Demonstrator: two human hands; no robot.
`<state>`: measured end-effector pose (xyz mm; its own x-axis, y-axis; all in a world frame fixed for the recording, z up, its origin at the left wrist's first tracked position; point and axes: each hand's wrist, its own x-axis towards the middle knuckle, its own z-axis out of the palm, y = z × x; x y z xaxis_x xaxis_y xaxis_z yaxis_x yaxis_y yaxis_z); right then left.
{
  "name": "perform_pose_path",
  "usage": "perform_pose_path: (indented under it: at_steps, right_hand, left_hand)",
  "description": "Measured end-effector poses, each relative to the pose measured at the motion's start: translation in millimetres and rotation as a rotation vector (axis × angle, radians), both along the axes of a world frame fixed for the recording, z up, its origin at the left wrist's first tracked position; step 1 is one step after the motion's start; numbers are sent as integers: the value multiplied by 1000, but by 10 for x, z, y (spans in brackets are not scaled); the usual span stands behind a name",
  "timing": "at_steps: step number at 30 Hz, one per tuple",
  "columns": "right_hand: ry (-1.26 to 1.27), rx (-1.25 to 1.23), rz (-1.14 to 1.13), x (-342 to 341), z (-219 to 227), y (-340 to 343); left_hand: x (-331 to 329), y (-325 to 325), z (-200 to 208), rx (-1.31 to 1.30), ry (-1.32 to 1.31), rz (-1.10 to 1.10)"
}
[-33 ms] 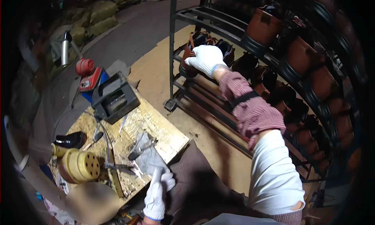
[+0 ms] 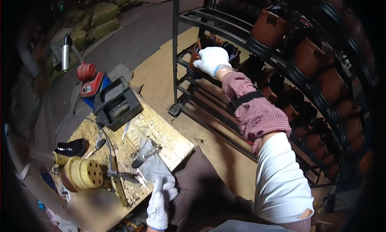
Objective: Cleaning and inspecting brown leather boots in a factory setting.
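My right hand [image 2: 212, 60], in a white knit glove, reaches out to a lower level of the black metal rack [image 2: 175, 51]. Its fingers are closed on the upper of a brown leather boot [image 2: 194, 69] at the rack's left end; the glove hides part of the boot. Low in the view, my left hand [image 2: 159, 204], also gloved, rests over my dark-clothed lap by the front edge of the workbench [image 2: 165, 129]. Its index finger is stretched out, and I see nothing held in it. Just beyond its fingertips lies a grey cloth [image 2: 155, 167].
More brown boots with black soles [image 2: 271, 26] fill the rack to the right. On the bench stand a black tray [image 2: 120, 107], a yellow perforated cylinder [image 2: 86, 173], pincers [image 2: 124, 175] and a shiny black shoe-shaped piece [image 2: 72, 146]. A red and blue device [image 2: 91, 85] stands behind.
My right hand stays at the boot with hardly any shift. The whole view has moved very slightly.
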<state>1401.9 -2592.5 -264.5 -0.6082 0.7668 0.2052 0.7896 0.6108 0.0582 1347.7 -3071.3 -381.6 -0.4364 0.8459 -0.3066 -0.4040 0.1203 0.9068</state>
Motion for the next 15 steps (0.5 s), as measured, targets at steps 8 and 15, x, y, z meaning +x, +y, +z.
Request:
perform_pose_path:
  at_steps: [8,15]
  right_hand:
    - [457,781,34,993,1343,-484]
    - [251,583,317,866,1089,-1974]
  left_hand:
    - [-94,-513,-106,54,-101,233]
    - [288,-410,270,307,-55,26]
